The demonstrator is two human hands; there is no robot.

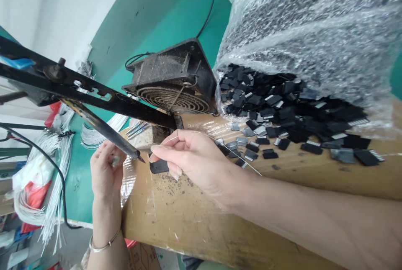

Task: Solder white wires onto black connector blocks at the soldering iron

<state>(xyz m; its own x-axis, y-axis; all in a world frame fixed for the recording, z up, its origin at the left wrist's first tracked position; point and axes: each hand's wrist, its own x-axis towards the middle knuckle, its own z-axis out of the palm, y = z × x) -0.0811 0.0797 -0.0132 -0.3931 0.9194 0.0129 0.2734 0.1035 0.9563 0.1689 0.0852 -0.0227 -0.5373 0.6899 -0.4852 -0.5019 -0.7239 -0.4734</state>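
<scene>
My right hand (194,165) reaches in from the right and pinches a thin pale wire (201,132), whose length trails back over the wrist. My left hand (108,169), with a bangle (105,245) on its wrist, has its fingers curled around something small and pale that I cannot make out. Between the hands, the dark tip of a soldering iron (125,146) points down to the right. Just under my right fingers lies a flat black piece (159,166). A pale block (145,137) with several thin metallic pieces sits behind them.
A dusty black fan (171,77) stands at the back centre. To the right, a plastic bag (307,31) spills black connectors (282,113) across the brown board (194,228). White wire bundles (61,169) lie on the left. A black metal arm (119,104) crosses from the left.
</scene>
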